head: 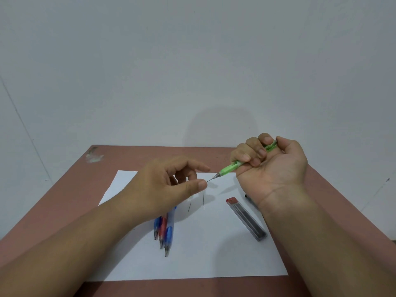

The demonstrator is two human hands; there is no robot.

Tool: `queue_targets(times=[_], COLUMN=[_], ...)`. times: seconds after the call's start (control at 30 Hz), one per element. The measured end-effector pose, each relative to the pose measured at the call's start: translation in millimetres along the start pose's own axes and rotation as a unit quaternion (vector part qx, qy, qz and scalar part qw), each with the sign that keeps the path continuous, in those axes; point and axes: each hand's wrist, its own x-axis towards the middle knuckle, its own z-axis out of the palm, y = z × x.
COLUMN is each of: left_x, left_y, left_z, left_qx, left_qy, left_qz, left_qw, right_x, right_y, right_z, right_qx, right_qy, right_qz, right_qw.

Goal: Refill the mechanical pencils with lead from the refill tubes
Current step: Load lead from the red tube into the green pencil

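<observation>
Lead (210,179) goes into the green pencil's (246,160) tip, held above the paper's (214,243) far edge. The right hand (272,163) has its fingers wrapped round the barrel; the left hand (171,185) pinches the lead between thumb and forefinger. To my eye, it should go in straight and slow, gripped close to the tip, or it snaps. Two spare leads (203,200) and the tube (246,218) lie on the paper, three pencils (164,232) under the left wrist.

A green mechanical pencil (232,167) is held tilted, tip down-left. Three blue and red pencils (163,230) lie together on white paper. The red-capped lead tube (246,219) lies closed.
</observation>
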Motion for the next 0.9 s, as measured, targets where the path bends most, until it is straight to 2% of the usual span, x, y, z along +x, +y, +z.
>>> queue_targets(times=[0.9], left_x=[1.5], left_y=[-5.0], left_z=[4.3], left_qx=[0.007], left_qy=[0.036], left_qz=[0.027], left_qw=[0.999], right_x=[-3.6], right_y=[4.7], right_z=[0.1], right_qx=[0.016], right_qy=[-0.004], right_qz=[0.013], right_qw=[1.000])
